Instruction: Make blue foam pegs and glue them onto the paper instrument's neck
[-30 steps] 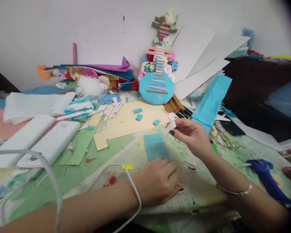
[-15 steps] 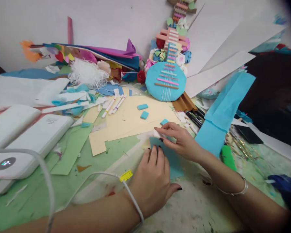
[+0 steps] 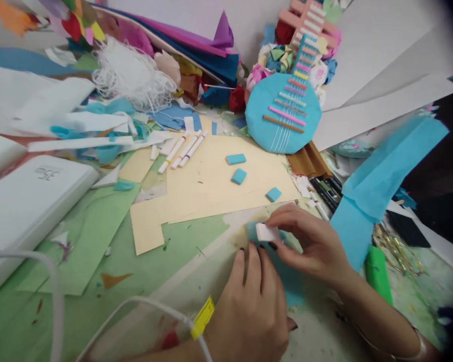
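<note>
My right hand (image 3: 309, 246) pinches a small white block (image 3: 267, 233) between thumb and fingers, over the top end of a blue paper strip (image 3: 292, 289). Flat on that strip, at its left side, lies my left hand (image 3: 254, 301), fingers stretched out and tips close to the block. Part of the strip is hidden under both hands. Just beyond them, three small blue-covered blocks, one of them a blue block (image 3: 274, 194), rest on cream card (image 3: 211, 191).
A blue paper lute-like model (image 3: 283, 113) leans at the back. White markers (image 3: 183, 151) lie on the card. Left are a power bank (image 3: 41, 201) and a white cable (image 3: 151, 306) crossing my left wrist. Folded blue paper (image 3: 385, 176), gold scissors (image 3: 396, 249) and a green object (image 3: 378, 274) are right.
The view has tilted down and come closer, so things look larger. My right hand now shows the white block plainly between its fingers. My left hand stays on the blue strip.
</note>
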`<control>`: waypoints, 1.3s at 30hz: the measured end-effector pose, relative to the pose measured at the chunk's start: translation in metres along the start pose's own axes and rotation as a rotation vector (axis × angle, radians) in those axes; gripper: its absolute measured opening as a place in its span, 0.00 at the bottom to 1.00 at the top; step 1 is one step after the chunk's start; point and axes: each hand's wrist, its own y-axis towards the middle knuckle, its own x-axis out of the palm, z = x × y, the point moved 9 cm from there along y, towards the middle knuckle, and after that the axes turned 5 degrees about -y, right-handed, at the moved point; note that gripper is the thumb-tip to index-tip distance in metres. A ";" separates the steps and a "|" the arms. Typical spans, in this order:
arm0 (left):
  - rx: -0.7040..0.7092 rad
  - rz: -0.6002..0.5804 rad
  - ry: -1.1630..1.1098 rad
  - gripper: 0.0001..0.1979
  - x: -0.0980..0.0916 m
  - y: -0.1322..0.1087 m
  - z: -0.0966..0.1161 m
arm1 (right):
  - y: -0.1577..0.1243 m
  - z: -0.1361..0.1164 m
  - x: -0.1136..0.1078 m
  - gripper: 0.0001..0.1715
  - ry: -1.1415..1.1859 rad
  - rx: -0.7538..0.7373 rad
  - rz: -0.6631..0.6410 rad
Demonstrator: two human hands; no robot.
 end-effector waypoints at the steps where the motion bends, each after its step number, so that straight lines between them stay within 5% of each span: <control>1: -0.005 0.012 -0.009 0.28 -0.001 0.000 -0.001 | -0.001 0.002 0.002 0.13 0.032 0.017 -0.023; 17: -0.069 -0.082 -0.037 0.25 0.013 -0.005 -0.003 | 0.002 0.014 0.006 0.17 -0.078 -0.006 -0.077; 23: -0.239 0.084 0.059 0.19 0.013 -0.009 0.000 | 0.003 0.012 0.007 0.17 -0.111 -0.017 -0.084; 39: -0.192 0.039 0.079 0.17 0.008 -0.005 0.001 | 0.006 0.008 0.010 0.15 -0.162 -0.056 -0.070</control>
